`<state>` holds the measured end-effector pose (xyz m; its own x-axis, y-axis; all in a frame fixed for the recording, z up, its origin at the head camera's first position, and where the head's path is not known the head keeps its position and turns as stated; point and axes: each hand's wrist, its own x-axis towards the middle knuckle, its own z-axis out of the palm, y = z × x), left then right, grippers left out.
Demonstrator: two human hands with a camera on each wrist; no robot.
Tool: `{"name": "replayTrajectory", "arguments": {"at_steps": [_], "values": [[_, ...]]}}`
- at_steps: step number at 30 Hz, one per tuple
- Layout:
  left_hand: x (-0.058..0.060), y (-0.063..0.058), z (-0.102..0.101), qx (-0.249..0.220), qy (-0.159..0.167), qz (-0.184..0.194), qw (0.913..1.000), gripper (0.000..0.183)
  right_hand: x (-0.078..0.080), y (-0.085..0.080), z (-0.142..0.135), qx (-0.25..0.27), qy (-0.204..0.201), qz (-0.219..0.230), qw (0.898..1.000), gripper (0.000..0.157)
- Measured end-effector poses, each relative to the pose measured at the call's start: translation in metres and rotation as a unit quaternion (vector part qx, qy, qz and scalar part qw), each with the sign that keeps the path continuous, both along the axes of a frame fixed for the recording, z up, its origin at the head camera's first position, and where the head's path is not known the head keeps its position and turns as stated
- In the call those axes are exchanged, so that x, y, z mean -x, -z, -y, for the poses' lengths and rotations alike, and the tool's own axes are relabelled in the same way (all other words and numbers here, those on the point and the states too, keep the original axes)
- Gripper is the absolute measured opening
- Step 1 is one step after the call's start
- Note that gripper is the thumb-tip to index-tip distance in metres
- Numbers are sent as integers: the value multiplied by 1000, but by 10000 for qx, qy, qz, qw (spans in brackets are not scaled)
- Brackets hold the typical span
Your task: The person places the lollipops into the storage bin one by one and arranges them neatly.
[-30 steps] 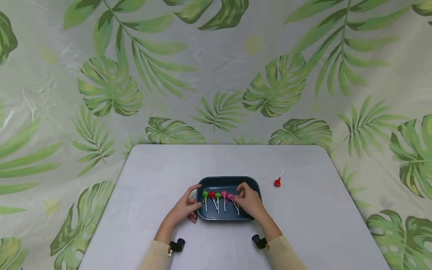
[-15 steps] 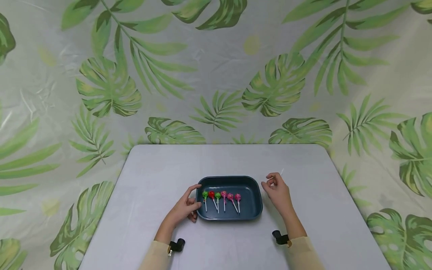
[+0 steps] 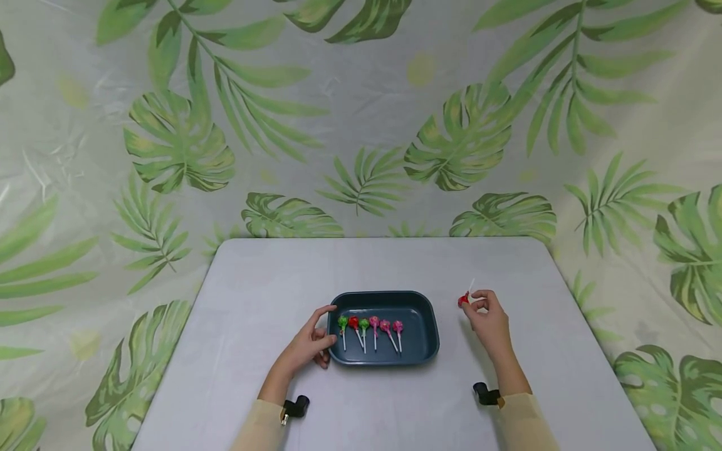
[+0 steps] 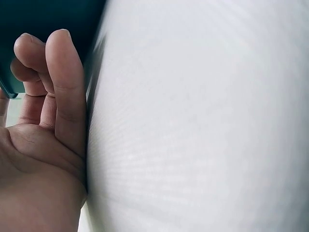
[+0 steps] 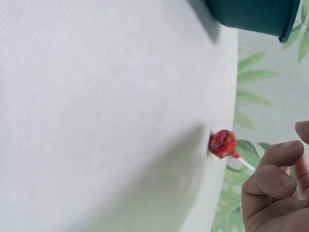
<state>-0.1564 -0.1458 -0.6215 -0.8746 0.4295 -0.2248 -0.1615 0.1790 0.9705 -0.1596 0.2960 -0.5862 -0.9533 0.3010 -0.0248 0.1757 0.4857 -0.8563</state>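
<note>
A dark blue tray (image 3: 423, 359) stands on the white table, with a row of lollipops in it. Green-headed, red-headed and pink-headed ones lie there, among them a red lollipop (image 3: 353, 324) and a green lollipop (image 3: 363, 326). My left hand (image 3: 307, 344) holds the tray's left end, thumb and index finger at its rim. Right of the tray, my right hand (image 3: 489, 318) is at another red lollipop (image 5: 223, 144) lying on the table. Its bent thumb and index finger are beside the stick, part of which they hide; no pinch shows.
The white table (image 3: 271, 269) reaches back to a leaf-patterned cloth (image 3: 372, 113) hanging behind it. Cameras are strapped to both wrists, including a black wrist camera (image 3: 485, 393) on the right.
My right hand has left the pink lollipop at the tray's right end and moved right to the lone red lollipop. My left hand stays on the tray.
</note>
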Motion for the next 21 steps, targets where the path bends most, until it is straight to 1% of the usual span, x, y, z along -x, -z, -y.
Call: {"name": "replayTrajectory", "arguments": {"at_steps": [8,14,21], "values": [[0,2,0,3,-29,20,10000,73,7,13,-3,1,23,392,9992,41],[0,1,0,-38,31,-36,10000,74,16,19,-4,-289,-67,445,9986,39],[0,1,1,-32,19,-20,10000,74,21,25,-2,-672,-60,781,9947,38]]}}
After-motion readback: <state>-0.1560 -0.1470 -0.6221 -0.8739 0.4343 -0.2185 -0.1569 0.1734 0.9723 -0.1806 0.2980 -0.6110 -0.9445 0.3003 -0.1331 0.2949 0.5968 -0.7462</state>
